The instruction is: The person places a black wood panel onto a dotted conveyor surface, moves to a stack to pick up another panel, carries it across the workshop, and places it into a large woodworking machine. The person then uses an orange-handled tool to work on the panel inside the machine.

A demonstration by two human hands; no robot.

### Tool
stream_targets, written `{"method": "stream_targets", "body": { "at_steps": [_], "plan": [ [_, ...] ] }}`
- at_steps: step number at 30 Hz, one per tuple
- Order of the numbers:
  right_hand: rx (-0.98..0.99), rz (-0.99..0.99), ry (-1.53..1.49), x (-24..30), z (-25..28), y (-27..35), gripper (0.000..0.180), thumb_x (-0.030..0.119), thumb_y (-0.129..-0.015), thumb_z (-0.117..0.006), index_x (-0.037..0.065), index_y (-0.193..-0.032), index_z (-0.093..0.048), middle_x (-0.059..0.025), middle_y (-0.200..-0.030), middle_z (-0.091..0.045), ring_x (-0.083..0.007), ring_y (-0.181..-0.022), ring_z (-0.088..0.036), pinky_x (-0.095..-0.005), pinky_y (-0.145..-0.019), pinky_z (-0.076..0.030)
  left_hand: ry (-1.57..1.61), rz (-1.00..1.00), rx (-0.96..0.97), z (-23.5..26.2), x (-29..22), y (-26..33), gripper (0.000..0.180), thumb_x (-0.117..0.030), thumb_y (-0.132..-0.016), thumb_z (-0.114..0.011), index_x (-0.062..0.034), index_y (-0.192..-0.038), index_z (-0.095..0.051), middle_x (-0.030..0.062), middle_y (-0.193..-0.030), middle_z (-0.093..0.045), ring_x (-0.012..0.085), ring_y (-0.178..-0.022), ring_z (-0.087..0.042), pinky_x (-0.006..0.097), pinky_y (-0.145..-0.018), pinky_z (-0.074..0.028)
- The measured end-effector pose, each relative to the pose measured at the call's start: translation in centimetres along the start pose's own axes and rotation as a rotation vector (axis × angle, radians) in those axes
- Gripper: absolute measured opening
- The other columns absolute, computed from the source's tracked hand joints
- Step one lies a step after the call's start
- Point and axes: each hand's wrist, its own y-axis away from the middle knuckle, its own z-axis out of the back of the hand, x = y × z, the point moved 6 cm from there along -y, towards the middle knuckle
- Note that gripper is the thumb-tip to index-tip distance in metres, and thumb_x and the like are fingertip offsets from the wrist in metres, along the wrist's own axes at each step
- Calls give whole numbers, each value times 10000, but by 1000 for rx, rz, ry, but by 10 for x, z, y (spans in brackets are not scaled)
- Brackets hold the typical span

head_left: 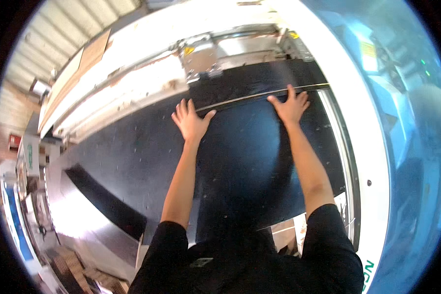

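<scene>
A large dark, glossy sheet (pixel 240 161) lies in front of me on the bed of a white-framed machine. Its far edge shows as a thin pale line, with another black surface (pixel 255 78) beyond it. My left hand (pixel 192 125) is spread flat near the left end of that line, thumb pointing right. Farther right, my right hand (pixel 292 109) lies with fingers apart, its fingertips reaching over the pale edge. Both arms are stretched forward, and neither hand grasps anything. My black-sleeved body covers the sheet's near part.
A metal carriage (pixel 201 59) sits on a rail past the black surface. The white machine frame (pixel 365 147) curves along the right, beside a translucent blue cover (pixel 406 122). A narrow dark strip (pixel 108 201) lies at left. Brown boards (pixel 94 51) lean at far left.
</scene>
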Motion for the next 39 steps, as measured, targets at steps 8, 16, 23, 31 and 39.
{"method": "stream_targets", "body": {
  "at_steps": [8, 16, 23, 31, 39],
  "plan": [
    [-108, 326, -348, 18, 15, 68, 851, 517, -849, -733, 2, -1465, -451, -369, -1503, -387, -555, -1444, -294, -623, -1216, -191, -103, -27, -29, -8, 33, -4, 985, -754, -785, -692, -34, -1440, -540, 201, -1529, -478, 379, -1436, -404, 640, -1158, -257],
    [32, 265, -210, -106, 82, 346, 597, 455, -985, -599, 102, -1461, -518, -167, -1608, -385, -386, -1533, -263, -556, -1248, -200, -122, -69, -125, -34, 10, -10, 888, -852, -852, -495, -169, -1411, -598, 145, -1389, -606, 347, -1305, -555, 698, -1043, -348],
    [334, -983, -552, -225, 68, 648, 498, 423, -955, -591, 93, -1324, -648, -187, -1267, -691, -368, -1203, -636, -467, -1064, -470, -72, -26, -396, -35, 69, -46, 820, -841, -875, -485, -185, -1339, -651, 153, -1262, -677, 413, -1212, -608, 670, -957, -452],
    [26, -1747, -350, -130, -79, 1080, 335, 241, -899, -548, 11, -996, -772, -223, -1030, -752, -342, -964, -734, -457, -802, -597, 691, -975, 176, 44, -145, 274, 573, -431, -993, -654, 54, -1294, -607, 286, -1257, -637, 451, -1188, -594, 537, -1022, -462],
    [-49, -1957, -1077, -34, -160, 1153, 306, 255, -848, -615, 41, -996, -775, -161, -976, -763, -329, -847, -737, -465, -716, -579, 865, -1798, 1047, 179, -186, 668, 614, -385, -970, -697, -78, -1465, -504, 282, -1549, -374, 456, -1462, -318, 553, -1182, -292]
  ]
}}
